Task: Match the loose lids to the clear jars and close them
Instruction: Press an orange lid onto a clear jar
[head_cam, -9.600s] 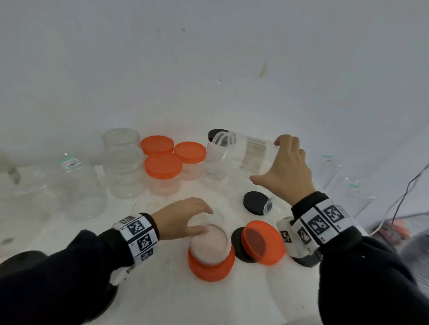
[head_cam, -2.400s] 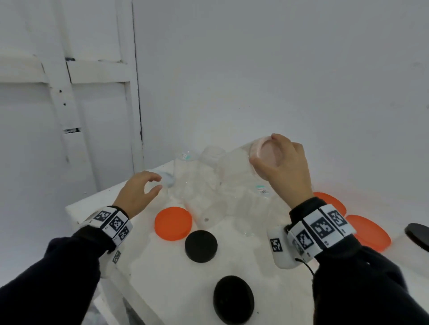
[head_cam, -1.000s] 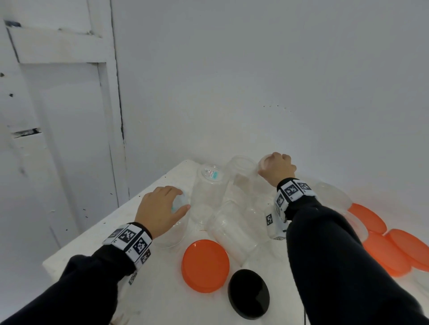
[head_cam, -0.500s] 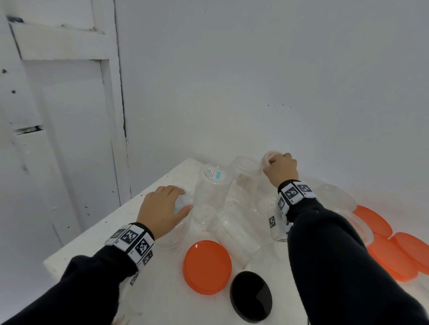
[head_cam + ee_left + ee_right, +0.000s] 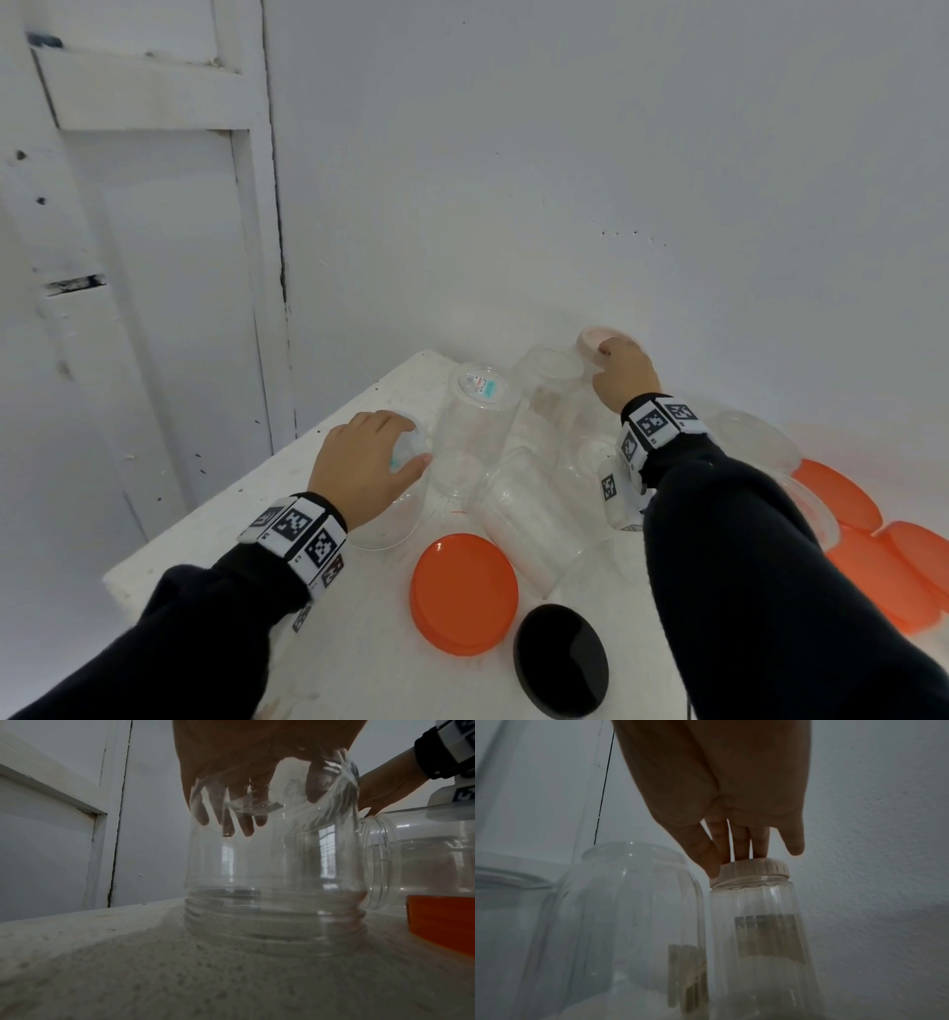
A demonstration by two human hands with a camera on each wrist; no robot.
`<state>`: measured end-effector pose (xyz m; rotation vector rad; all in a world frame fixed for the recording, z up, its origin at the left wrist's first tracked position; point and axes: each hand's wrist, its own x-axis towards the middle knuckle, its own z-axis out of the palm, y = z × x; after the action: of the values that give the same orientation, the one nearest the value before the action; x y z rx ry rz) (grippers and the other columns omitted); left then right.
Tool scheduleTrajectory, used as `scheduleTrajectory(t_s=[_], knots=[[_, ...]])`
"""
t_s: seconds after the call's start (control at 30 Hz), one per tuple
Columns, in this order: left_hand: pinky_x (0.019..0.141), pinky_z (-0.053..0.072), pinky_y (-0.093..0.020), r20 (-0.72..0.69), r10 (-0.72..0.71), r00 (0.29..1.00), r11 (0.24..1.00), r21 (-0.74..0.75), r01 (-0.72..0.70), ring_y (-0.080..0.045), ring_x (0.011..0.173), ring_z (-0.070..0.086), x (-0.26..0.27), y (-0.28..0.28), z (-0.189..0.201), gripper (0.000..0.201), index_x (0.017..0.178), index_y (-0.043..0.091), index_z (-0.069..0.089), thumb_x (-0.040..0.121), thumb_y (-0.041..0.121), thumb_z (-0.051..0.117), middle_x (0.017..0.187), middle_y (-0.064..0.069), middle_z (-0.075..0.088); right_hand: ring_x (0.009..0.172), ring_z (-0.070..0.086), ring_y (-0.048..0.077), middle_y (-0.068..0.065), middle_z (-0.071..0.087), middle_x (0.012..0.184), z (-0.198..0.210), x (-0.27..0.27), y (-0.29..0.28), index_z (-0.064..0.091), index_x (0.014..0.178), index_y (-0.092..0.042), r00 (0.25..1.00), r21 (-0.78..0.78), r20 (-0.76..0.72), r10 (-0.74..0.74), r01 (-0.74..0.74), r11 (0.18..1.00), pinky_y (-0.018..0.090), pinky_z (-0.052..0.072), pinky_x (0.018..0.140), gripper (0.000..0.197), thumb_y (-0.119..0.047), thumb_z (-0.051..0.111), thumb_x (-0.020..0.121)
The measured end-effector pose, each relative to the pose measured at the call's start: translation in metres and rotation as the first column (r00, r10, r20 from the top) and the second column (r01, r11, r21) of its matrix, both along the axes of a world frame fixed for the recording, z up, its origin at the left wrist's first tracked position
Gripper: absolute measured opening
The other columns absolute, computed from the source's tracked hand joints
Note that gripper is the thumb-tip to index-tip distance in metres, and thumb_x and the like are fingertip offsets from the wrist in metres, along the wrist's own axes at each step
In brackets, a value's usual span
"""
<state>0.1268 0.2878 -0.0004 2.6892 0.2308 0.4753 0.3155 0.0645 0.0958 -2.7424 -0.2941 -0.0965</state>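
My left hand grips the base of a clear jar that stands mouth-down near the table's left edge; in the left wrist view its fingers curl over that jar. At the back, against the wall, my right hand pinches the cream lid that sits on a tall ribbed jar. The right wrist view shows the thumb at the rim of this lid and fingertips on top, with the jar upright. An orange lid and a black lid lie loose in front.
Between my hands stand an upside-down jar with a sticker and another clear jar; a third jar lies on its side. Wide jars with orange lids crowd the right. The table edge drops off left, by a white door.
The right hand has brought the lidded jar from the air, tilted, to stand upright at the back wall. The left hand has closed on the upside-down jar and stays there.
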Motion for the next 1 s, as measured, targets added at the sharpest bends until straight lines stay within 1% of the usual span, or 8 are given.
scheduleTrajectory(t_s=[0.17, 0.27, 0.4, 0.6, 0.7, 0.8, 0.9, 1.0], knots=[[0.093, 0.036, -0.030, 0.004, -0.002, 1.000, 1.000, -0.002, 0.002, -0.014, 0.115, 0.050, 0.000, 0.000, 0.000, 0.081, 0.119, 0.021, 0.057, 0.069, 0.070, 0.016, 0.124, 0.008, 0.057, 0.129, 0.039, 0.032, 0.014, 0.040, 0.141, 0.005, -0.004, 0.000, 0.040, 0.136, -0.004, 1.000, 0.003, 0.006, -0.004, 0.004, 1.000, 0.047, 0.028, 0.110, 0.048, 0.000, 0.045, 0.088], [0.093, 0.035, -0.029, -0.004, 0.000, 1.000, 1.000, 0.004, 0.000, -0.013, 0.115, 0.049, 0.000, 0.000, 0.001, 0.082, 0.120, 0.022, 0.056, 0.068, 0.070, 0.014, 0.125, 0.008, 0.056, 0.129, 0.037, 0.031, 0.015, 0.039, 0.140, 0.016, -0.013, 0.003, 0.040, 0.136, -0.005, 0.998, 0.039, 0.057, 0.012, -0.014, 0.999, 0.046, 0.030, 0.108, 0.048, 0.000, 0.043, 0.088], [0.094, 0.036, -0.031, -0.010, -0.001, 1.000, 1.000, 0.005, 0.001, -0.015, 0.116, 0.049, -0.001, 0.000, 0.001, 0.083, 0.121, 0.021, 0.055, 0.068, 0.070, 0.014, 0.126, 0.007, 0.056, 0.123, 0.042, 0.030, 0.014, 0.043, 0.135, 0.042, -0.034, 0.004, 0.045, 0.130, -0.006, 0.982, 0.097, 0.170, 0.085, -0.103, 0.990, 0.041, 0.037, 0.102, 0.039, -0.012, 0.047, 0.092], [0.092, 0.033, -0.029, -0.004, 0.001, 1.000, 1.000, 0.007, -0.001, -0.015, 0.117, 0.048, -0.002, 0.000, 0.001, 0.084, 0.121, 0.021, 0.055, 0.067, 0.070, 0.014, 0.127, 0.006, 0.056, 0.109, 0.052, 0.018, 0.003, 0.051, 0.127, 0.074, -0.091, -0.001, 0.052, 0.123, -0.014, 0.933, 0.108, 0.272, 0.235, -0.272, 0.956, 0.035, 0.044, 0.091, 0.034, -0.027, 0.055, 0.092], [0.090, 0.032, -0.029, -0.005, 0.003, 1.000, 1.000, 0.007, -0.003, -0.016, 0.118, 0.048, -0.003, 0.000, 0.002, 0.084, 0.121, 0.020, 0.056, 0.067, 0.069, 0.014, 0.127, 0.005, 0.056, 0.105, 0.054, 0.017, -0.001, 0.055, 0.122, 0.070, -0.119, -0.005, 0.054, 0.120, -0.015, 0.919, 0.045, 0.236, 0.317, -0.336, 0.941, 0.036, 0.046, 0.091, 0.033, -0.031, 0.056, 0.091], [0.091, 0.032, -0.031, -0.012, -0.002, 1.000, 1.000, 0.006, 0.002, -0.017, 0.118, 0.048, -0.003, -0.001, 0.002, 0.082, 0.122, 0.019, 0.056, 0.069, 0.069, 0.018, 0.127, 0.004, 0.055, 0.102, 0.055, 0.016, -0.001, 0.056, 0.120, 0.048, -0.139, -0.008, 0.053, 0.120, -0.016, 0.926, 0.000, 0.114, 0.359, -0.361, 0.933, 0.038, 0.047, 0.090, 0.036, -0.034, 0.058, 0.090], [0.093, 0.032, -0.032, -0.014, 0.007, 1.000, 1.000, 0.003, -0.006, -0.018, 0.119, 0.046, -0.003, -0.001, 0.001, 0.062, 0.123, 0.018, 0.055, 0.082, 0.059, 0.035, 0.129, 0.002, 0.054, 0.112, 0.049, 0.018, 0.000, 0.048, 0.132, 0.013, -0.152, -0.012, 0.045, 0.129, -0.017, 0.927, -0.077, -0.037, 0.374, -0.375, 0.924, 0.039, 0.044, 0.094, 0.048, -0.039, 0.057, 0.089], [0.094, 0.033, -0.033, -0.011, 0.010, 1.000, 1.000, 0.005, -0.010, -0.019, 0.119, 0.047, -0.003, -0.001, 0.002, 0.058, 0.123, 0.018, 0.055, 0.083, 0.056, 0.037, 0.129, 0.002, 0.054, 0.127, 0.035, 0.020, 0.000, 0.033, 0.143, -0.018, -0.158, -0.016, 0.033, 0.140, -0.020, 0.919, -0.130, -0.131, 0.372, -0.387, 0.913, 0.038, 0.039, 0.101, 0.067, -0.048, 0.059, 0.085]])
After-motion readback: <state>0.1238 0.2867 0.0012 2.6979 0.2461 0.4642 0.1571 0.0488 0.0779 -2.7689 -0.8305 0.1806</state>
